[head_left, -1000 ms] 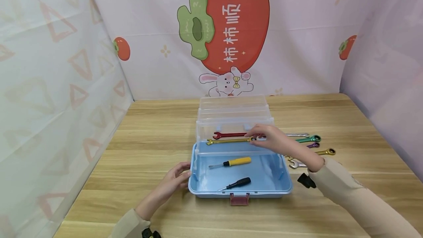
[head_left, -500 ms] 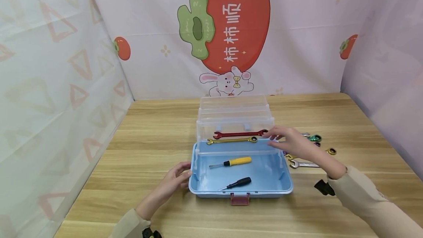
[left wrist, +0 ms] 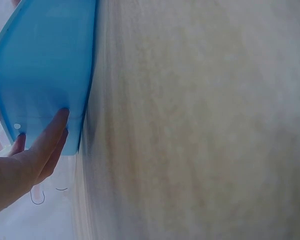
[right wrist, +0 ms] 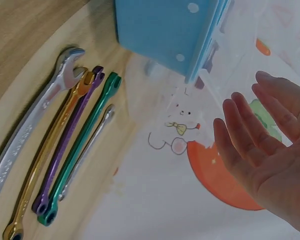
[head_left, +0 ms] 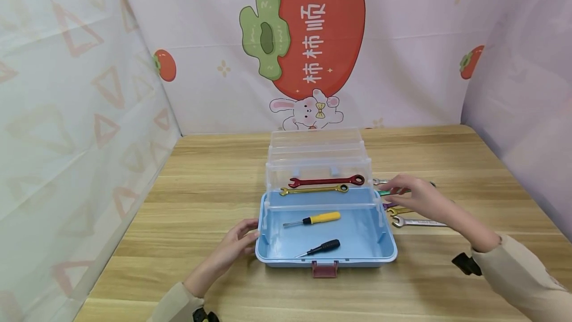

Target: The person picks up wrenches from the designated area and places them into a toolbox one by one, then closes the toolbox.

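Note:
A light-blue toolbox [head_left: 290,264] stands with its clear lid [head_left: 315,138] raised. A yellow-handled screwdriver [head_left: 324,217] and a black-handled screwdriver [head_left: 328,246] lie in its base. Toward the back, a red wrench [head_left: 321,181] and a gold wrench [head_left: 313,190] lie in the clear plastic part. My left hand [head_left: 237,237] rests its outstretched fingers against the box's left wall. Over the wrenches right of the box, my right hand [head_left: 420,195] hovers with fingers spread, holding nothing. Beneath it are a green wrench [right wrist: 80,147], a purple wrench [right wrist: 67,137] and another gold wrench [right wrist: 47,150].
A large silver wrench [right wrist: 27,120] lies nearest me in that row, and a small silver wrench [right wrist: 88,150] farthest back. The wooden table [head_left: 214,173] meets a printed cloth backdrop [head_left: 402,63], with cloth at both sides too.
My right hand has moved right, from above the wrenches in the box to above those on the table, uncovering the red wrench. My left hand has stayed against the box.

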